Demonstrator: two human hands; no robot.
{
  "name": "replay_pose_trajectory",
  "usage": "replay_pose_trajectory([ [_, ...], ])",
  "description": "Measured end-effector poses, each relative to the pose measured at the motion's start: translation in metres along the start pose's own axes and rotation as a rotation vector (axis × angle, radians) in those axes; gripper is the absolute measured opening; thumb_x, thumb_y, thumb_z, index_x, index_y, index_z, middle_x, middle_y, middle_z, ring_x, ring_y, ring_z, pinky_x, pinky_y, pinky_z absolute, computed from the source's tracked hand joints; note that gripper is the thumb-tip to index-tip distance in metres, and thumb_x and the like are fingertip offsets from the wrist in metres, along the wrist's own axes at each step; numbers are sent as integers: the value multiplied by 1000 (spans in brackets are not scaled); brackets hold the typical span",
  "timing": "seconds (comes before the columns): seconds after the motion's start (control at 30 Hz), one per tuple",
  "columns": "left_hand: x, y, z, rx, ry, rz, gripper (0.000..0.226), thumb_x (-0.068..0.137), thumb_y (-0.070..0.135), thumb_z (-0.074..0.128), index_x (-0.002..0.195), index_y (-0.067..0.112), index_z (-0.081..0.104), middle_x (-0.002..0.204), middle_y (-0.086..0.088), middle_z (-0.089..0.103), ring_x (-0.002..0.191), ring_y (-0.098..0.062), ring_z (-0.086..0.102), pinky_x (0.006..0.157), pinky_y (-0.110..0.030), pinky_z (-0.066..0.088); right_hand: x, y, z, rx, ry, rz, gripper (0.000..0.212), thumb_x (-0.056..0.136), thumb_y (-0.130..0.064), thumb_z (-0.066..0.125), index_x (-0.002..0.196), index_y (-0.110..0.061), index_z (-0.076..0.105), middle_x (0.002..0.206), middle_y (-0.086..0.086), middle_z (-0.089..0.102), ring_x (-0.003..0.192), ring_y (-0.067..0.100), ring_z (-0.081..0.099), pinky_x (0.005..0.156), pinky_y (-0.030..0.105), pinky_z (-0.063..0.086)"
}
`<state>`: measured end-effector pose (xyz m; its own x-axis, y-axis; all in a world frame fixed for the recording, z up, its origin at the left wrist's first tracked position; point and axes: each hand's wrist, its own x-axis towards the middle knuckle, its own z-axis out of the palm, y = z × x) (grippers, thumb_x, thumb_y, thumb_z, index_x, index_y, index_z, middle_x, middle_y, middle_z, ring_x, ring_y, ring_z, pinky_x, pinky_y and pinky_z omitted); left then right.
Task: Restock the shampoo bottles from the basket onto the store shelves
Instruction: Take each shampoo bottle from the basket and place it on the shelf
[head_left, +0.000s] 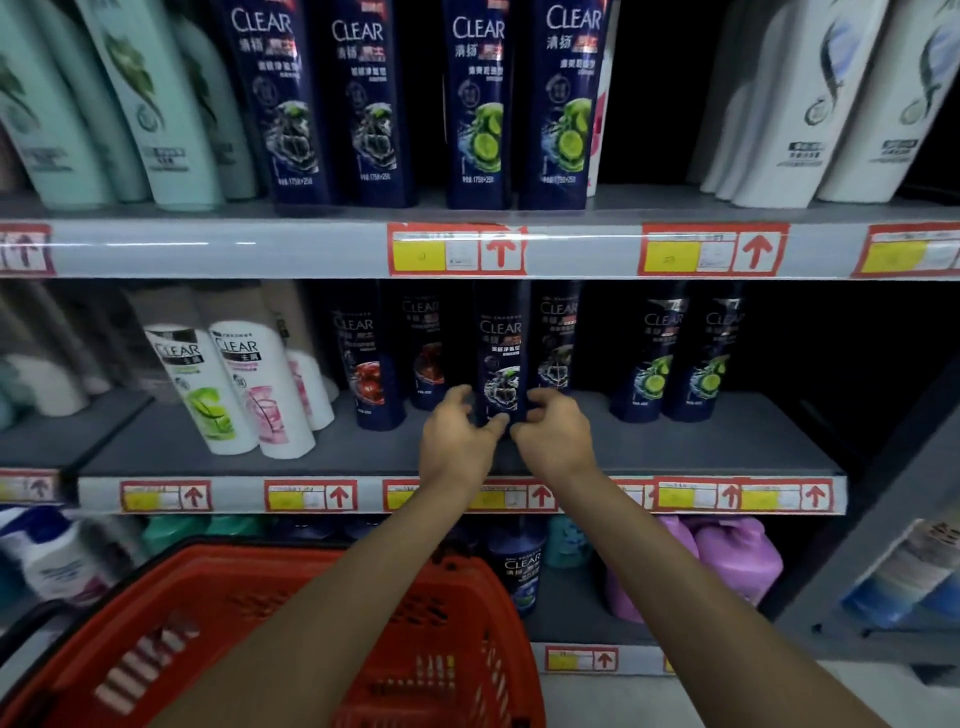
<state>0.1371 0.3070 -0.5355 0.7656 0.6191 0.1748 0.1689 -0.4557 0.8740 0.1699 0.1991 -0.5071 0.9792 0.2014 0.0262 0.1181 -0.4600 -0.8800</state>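
A dark blue Clear shampoo bottle (500, 358) stands upright on the middle shelf (675, 441), between other dark blue Clear bottles. My left hand (454, 439) grips its base from the left, thumb against the front. From the right, my right hand (553, 434) holds the same base with curled fingers. The red basket (291, 623) sits below my forearms at the bottom of the view; I see no bottles in the part that shows.
White Clear bottles (244, 384) stand at the left of the middle shelf, lime-label bottles (675, 364) at the right. The top shelf carries tall blue bottles (478, 104), green ones and white ones. Purple jugs (727, 561) stand on the lower shelf. A grey upright is at right.
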Motion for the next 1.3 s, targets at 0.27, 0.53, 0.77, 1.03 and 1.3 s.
replay_pose_trajectory([
  [0.27,7,-2,6,10,74,18,36,90,35,78,121,21,66,105,4,74,94,-19,70,80,-41,60,2,-3,5,19,30,13,40,90,-5,65,130,-7,60,108,8,64,111,30,63,91,35,52],
  [0.53,5,-5,2,-44,3,2,41,92,30,77,129,19,64,107,8,68,96,-17,68,89,-39,58,-3,-4,9,4,38,53,48,91,-7,64,137,-7,52,120,13,66,114,31,62,83,30,47],
  [0.77,4,-39,-51,-34,203,-40,38,92,19,73,128,17,60,101,2,66,92,-23,68,84,-44,57,-25,-20,31,36,113,-150,19,86,-3,56,102,-13,59,89,3,63,83,21,59,70,30,43],
  [1.03,20,-65,-87,-37,160,-63,40,84,10,73,115,29,56,110,-1,72,96,-24,71,86,-48,59,-24,-46,99,131,-240,-96,60,90,4,55,148,-11,46,112,-4,58,115,21,60,106,41,50],
  [1.3,23,-64,-97,-12,34,-120,38,86,15,69,121,27,63,100,0,76,90,-23,70,76,-35,55,-25,-56,120,329,-315,-42,63,92,22,39,147,-8,45,94,-17,54,107,13,57,94,21,43],
])
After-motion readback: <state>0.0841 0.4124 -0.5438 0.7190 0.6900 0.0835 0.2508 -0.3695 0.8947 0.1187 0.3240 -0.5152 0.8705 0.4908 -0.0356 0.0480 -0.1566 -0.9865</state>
